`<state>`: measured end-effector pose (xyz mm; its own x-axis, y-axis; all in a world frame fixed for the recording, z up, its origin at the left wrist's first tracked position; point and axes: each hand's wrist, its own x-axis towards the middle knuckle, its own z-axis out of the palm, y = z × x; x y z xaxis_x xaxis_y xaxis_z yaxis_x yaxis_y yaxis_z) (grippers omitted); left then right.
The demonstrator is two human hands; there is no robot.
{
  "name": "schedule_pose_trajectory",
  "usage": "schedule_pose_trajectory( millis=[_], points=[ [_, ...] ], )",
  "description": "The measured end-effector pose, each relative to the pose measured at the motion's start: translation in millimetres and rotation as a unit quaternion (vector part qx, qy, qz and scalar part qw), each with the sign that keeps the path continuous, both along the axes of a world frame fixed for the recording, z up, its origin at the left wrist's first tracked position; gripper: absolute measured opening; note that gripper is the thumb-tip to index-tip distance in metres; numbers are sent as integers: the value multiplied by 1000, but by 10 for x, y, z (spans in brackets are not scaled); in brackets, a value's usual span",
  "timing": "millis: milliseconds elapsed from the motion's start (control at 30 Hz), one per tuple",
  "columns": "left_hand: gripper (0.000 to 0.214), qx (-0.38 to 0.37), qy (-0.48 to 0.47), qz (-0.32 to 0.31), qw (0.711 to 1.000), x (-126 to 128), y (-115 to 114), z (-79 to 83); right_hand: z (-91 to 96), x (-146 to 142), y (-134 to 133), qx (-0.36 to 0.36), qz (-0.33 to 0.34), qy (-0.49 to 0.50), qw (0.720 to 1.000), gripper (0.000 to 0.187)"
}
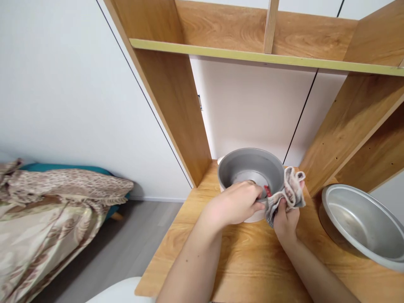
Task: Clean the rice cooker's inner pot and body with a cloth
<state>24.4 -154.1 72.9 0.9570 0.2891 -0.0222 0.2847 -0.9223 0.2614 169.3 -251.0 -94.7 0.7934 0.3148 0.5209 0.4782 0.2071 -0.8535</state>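
A round pot (249, 158) with a grey inside and a pale outer wall stands on the wooden desktop; it looks like a rice cooker body. My left hand (235, 202) reaches over its near side, fingers curled on the near rim. On the right, my right hand (287, 221) grips a crumpled, grey-and-white patterned cloth (292, 187), which lies over the pot's right rim. A small red piece (267, 190) shows between the hands against the inner wall; what it is I cannot make out. Part of the pot's near side is hidden by my hands.
A wide silver metal pot (362, 223) sits at the desktop's (252, 256) right. Wooden shelving (176, 109) with a yellow-edged shelf (233, 51) rises behind. Left and below are a grey floor (135, 235), a patterned blanket (63, 198) and a white rounded edge (121, 290).
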Motion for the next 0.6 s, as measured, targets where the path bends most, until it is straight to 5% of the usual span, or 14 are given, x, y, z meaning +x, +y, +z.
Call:
schedule_pose_trajectory(
  millis=[200,600],
  points=[
    [15,1,-5,-11,1000,135,-144,-7,55,-34,165,20,-33,224,974,63],
    [18,-31,14,-20,999,144,-113,-3,-246,-536,16,-73,7,101,992,57]
  ],
)
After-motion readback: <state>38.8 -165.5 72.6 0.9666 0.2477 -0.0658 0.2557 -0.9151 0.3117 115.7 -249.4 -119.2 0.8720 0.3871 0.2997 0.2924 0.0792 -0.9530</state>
